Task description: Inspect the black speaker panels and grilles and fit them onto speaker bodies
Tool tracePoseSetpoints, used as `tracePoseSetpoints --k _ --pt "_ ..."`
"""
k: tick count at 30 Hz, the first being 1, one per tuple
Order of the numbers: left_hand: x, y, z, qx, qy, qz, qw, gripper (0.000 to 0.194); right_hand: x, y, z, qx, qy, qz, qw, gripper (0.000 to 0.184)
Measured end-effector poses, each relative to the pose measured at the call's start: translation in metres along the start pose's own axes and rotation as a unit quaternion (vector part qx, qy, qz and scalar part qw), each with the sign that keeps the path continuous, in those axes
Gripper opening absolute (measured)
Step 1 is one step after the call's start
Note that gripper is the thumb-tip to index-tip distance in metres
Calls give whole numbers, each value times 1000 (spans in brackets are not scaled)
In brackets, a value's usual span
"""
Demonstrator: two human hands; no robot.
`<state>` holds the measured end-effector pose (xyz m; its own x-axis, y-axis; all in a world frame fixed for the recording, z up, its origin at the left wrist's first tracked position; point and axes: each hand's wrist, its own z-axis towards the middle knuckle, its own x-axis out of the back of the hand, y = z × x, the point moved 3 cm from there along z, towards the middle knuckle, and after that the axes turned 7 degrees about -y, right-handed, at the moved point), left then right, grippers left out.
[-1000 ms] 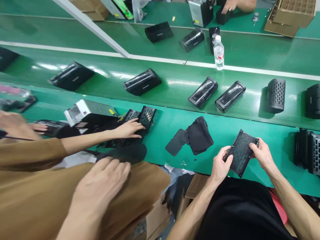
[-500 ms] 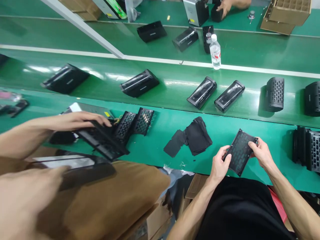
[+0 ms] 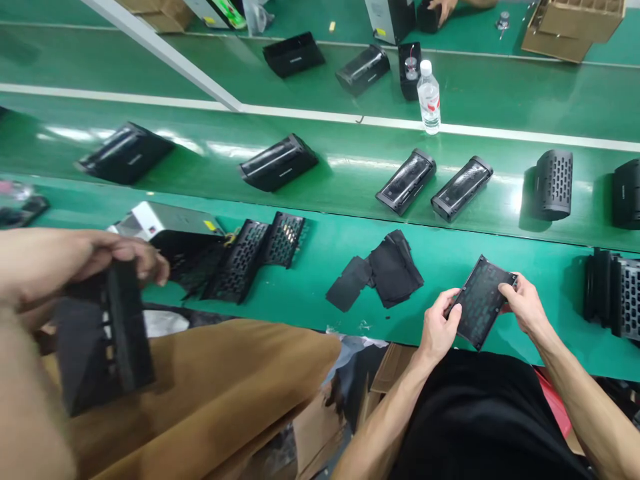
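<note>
My left hand (image 3: pixel 75 260) is closed, its fingertips pinching the top edge of a black grille panel (image 3: pixel 110 340) held up over my brown-clad lap. My right forearm (image 3: pixel 25 407) is a blurred mass against the panel's lower left side, and its fingers are hidden. Just beyond, a row of black perforated grilles (image 3: pixel 250 257) leans on the green bench (image 3: pixel 320 293) beside a silver-topped box (image 3: pixel 160 223).
To my right a co-worker in black holds a perforated panel (image 3: pixel 480 300) in both hands. Black fabric pieces (image 3: pixel 385 270) lie on the bench, and stacked grilles (image 3: pixel 613 297) stand at the far right. Black speakers (image 3: pixel 406 181) ride the belt; a water bottle (image 3: pixel 429 97) stands behind them.
My left hand has pulled back from the grilles on the bench to my lap, lifting a panel upright. My right arm has drawn in to the lower left. The co-worker's hands have barely moved.
</note>
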<state>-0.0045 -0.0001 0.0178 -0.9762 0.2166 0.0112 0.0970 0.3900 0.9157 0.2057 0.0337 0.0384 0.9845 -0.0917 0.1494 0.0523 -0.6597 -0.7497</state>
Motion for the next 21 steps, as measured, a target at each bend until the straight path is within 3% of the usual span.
tracePoseSetpoints --k 15,21 --pt "2 25 -2 -39 -11 56 998 40 2 -4 -4 10 -17 51 999 39" --pt "10 25 -4 -26 -51 -15 998 50 4 -4 -4 3 -28 78 997 41"
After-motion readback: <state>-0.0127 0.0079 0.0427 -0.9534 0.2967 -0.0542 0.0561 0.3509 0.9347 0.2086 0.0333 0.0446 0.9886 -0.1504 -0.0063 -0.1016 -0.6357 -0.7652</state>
